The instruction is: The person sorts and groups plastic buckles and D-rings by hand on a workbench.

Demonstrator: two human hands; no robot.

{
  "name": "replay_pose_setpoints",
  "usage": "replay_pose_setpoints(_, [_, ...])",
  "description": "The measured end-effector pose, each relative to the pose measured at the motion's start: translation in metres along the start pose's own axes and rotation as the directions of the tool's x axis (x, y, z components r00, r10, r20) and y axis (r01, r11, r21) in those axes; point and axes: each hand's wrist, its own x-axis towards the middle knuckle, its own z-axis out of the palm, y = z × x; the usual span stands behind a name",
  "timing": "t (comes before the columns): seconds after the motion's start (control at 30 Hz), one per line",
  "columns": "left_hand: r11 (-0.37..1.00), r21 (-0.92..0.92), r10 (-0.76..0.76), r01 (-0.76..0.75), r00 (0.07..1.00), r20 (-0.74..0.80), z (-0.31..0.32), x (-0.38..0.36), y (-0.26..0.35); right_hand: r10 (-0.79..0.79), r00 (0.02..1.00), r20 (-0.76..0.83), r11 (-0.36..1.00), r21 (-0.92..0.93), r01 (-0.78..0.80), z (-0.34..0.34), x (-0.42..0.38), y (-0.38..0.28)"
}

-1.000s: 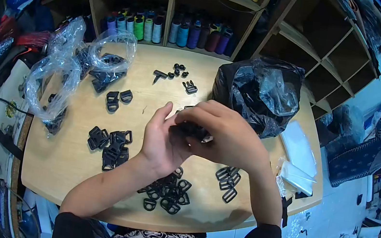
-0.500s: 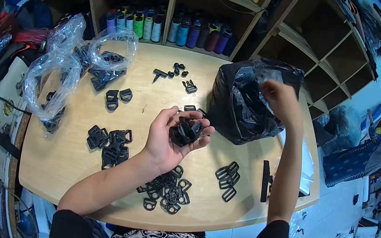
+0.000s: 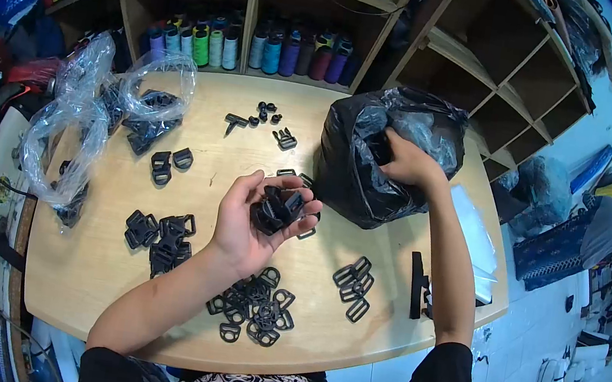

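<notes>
My left hand point(image 3: 245, 222) is palm up over the middle of the table, its fingers curled around a handful of black plastic buckle parts point(image 3: 277, 209). My right hand point(image 3: 410, 163) reaches into the mouth of a black plastic bag point(image 3: 353, 190); its fingertips are lost against the dark inside, so I cannot make out what they touch. Below my left hand lies a pile of black plastic rings and strap loops point(image 3: 258, 305). Strap sliders point(image 3: 353, 287) form a small group right of it. Side-release buckles point(image 3: 170, 242) lie on the left.
Clear plastic bags point(image 3: 65, 149) with black parts inside stand at the table's left. A pronged buckle piece point(image 3: 284, 139) and small black pieces point(image 3: 263, 112) lie toward the back. White sheets point(image 3: 475, 242) are at the right edge. Thread spools point(image 3: 290, 56) fill the shelf behind.
My right hand has gone from above the black bag down and left into its opening. My left hand still holds the buckle parts. The whole view has shifted slightly.
</notes>
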Motion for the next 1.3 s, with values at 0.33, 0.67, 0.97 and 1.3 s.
replay_pose_setpoints(0.33, [0.999,0.024,0.028,-0.028,1.000,0.002,-0.001,0.001,0.004,0.033,0.999,-0.024,0.999,-0.019,-0.034,0.012,0.013,-0.002])
replay_pose_setpoints(0.67, [0.999,0.037,0.015,-0.014,0.999,-0.029,-0.008,0.004,0.006,0.120,0.971,-0.209,0.957,0.283,-0.057,0.000,0.001,0.015])
replay_pose_setpoints(0.97, [0.999,0.032,0.013,-0.012,0.998,-0.054,-0.011,0.006,0.001,0.362,0.932,-0.009,0.231,0.969,-0.081,0.006,-0.009,0.022])
replay_pose_setpoints(1.3, [0.999,0.050,-0.002,0.007,0.997,-0.082,-0.013,0.007,-0.005,0.415,0.896,0.159,-0.635,0.755,0.160,0.000,-0.018,0.012])
